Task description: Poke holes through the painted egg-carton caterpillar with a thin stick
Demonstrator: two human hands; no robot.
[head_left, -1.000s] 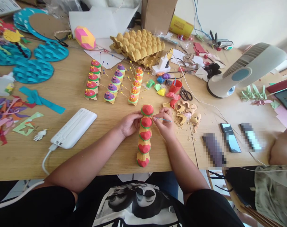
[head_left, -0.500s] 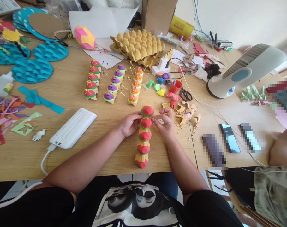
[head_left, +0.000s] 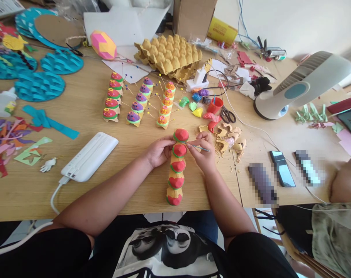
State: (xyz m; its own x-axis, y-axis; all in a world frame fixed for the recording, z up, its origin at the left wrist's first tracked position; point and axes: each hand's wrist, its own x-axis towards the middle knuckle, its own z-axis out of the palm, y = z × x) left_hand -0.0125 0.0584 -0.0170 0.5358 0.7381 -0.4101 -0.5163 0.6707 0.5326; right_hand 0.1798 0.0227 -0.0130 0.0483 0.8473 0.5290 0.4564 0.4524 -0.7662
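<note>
- The red-capped carton strip (head_left: 177,166) is at the front of the table (head_left: 140,193), between the hands.
- The left hand (head_left: 160,153) holds its left side near the far end, thumb and fingers gripping.
- The right hand (head_left: 202,153) pinches a thin blue tool (head_left: 202,148) by the two farthest caps.
- Carton scraps (head_left: 239,145) lie right of it.
- Beyond stand red (head_left: 111,103), purple (head_left: 137,106) and orange rows (head_left: 165,111).

Bright, diffuse light leaves pale glare on the counter (head_left: 282,135) just below the fan (head_left: 302,85); pixelation hides patches farther below the fan; outer edges stretch.
</note>
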